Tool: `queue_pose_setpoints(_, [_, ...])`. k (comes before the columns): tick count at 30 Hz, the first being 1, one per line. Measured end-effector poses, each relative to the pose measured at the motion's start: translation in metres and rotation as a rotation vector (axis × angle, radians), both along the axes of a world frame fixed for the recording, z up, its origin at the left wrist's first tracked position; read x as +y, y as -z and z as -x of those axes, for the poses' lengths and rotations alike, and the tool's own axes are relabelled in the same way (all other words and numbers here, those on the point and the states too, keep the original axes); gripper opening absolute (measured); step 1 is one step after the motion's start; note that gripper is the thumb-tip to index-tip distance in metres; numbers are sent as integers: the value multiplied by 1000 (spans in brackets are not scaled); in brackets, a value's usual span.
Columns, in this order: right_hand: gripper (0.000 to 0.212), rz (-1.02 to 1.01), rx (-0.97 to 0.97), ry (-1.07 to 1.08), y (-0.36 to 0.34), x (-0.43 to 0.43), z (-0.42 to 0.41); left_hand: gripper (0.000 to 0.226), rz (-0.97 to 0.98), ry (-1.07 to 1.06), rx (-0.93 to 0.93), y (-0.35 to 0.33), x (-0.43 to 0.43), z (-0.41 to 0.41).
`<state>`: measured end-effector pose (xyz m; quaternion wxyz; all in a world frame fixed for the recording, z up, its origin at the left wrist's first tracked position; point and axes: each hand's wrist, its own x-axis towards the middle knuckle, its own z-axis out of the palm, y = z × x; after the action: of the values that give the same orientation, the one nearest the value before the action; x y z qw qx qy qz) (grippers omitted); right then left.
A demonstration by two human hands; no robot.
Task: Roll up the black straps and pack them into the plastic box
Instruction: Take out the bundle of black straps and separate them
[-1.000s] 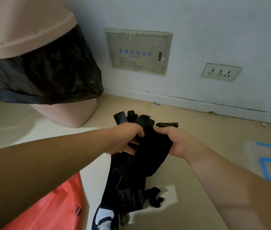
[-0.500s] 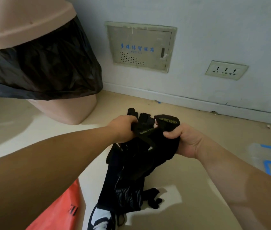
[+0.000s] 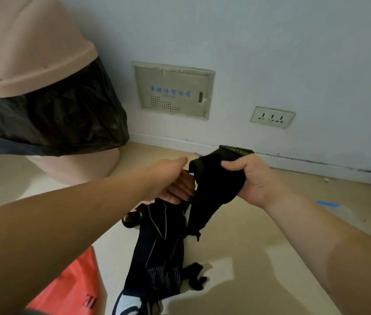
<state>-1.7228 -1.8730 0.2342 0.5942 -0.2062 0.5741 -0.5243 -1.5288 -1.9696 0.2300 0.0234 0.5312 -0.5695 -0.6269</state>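
Our right hand [image 3: 251, 179] is raised over the floor [image 3: 259, 258], a little way out from the far wall. Its fingers [image 3: 232, 165] are clamped tight around the black straps [image 3: 214, 189]. A band with yellow lettering sticks up above the fist, and the rest of the bundle hangs down from the grip in a tapering tail.

Our left hand [image 3: 173, 178] sits just left of it, fingers [image 3: 181, 189] curled in and closed on the left edge of the same straps, so both hands hold them in the air between us and the wall.

A dark striped cloth [image 3: 157, 246] trails from under the left hand down to the floor near us. We cannot tell whether it is joined to the straps. A small black scrap [image 3: 196, 278] lies on the floor just right of its lower end.

To the far left stands a pink bin [image 3: 32, 53] with a black bag [image 3: 55, 119] draped round it. On the wall are a beige panel [image 3: 173, 89] with blue lettering and, to its right, a socket [image 3: 272, 117]. An orange bag [image 3: 71, 287] lies at the near left, and a strip of blue tape [image 3: 327, 203] is on the floor to the right.
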Motion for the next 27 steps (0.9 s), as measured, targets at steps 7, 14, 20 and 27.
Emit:
queue_pose_setpoints(7, [29, -102, 103, 110, -57, 65, -9, 30, -8, -174, 255, -63, 67, 22])
queue_pose_setpoints(14, [43, -128, 255, 217, -69, 108, -11, 16, -43, -90, 456, -84, 126, 34])
queue_pose_setpoints(20, [23, 23, 198, 222, -75, 124, 12, 28, 74, -31, 438, -86, 128, 39])
queue_pose_setpoints(27, [33, -13, 212, 328, -64, 115, 39, 24, 157, -38, 372, -82, 111, 29])
